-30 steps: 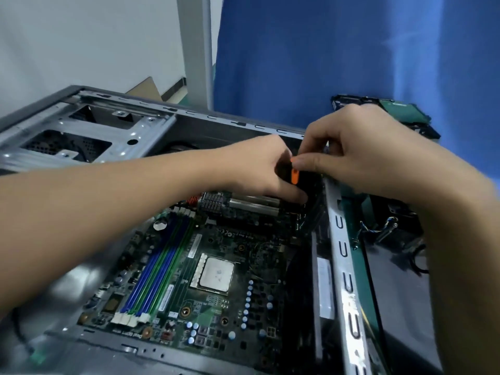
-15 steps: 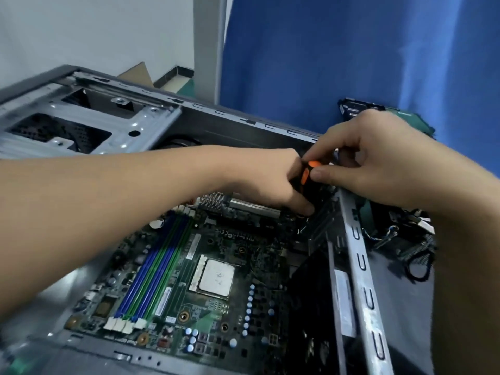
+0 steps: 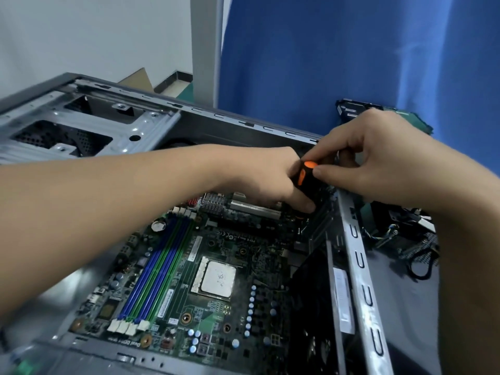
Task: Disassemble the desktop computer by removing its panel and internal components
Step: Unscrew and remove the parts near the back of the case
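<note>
Screwdriver (image 3: 303,176) shows more cap btwn hands (image 3: 265,177) (image 3: 378,163), case rail (image 3: 357,266) beside, cables (image 3: 416,257) beyond

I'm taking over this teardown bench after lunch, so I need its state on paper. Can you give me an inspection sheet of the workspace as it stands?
Surface: grey table, showing right of the computer case.
Job's things: computer case open, side panel off; motherboard inside, processor bare; screwdriver held at the board's far right corner.
Clutter: dark part with green board beyond the right hand.
Grips: left hand wraps the screwdriver's handle; right hand pinches its top.
Cables: black cable looped on the table, right of case.
Surroundings: blue curtain, white wall, grey post.
</note>
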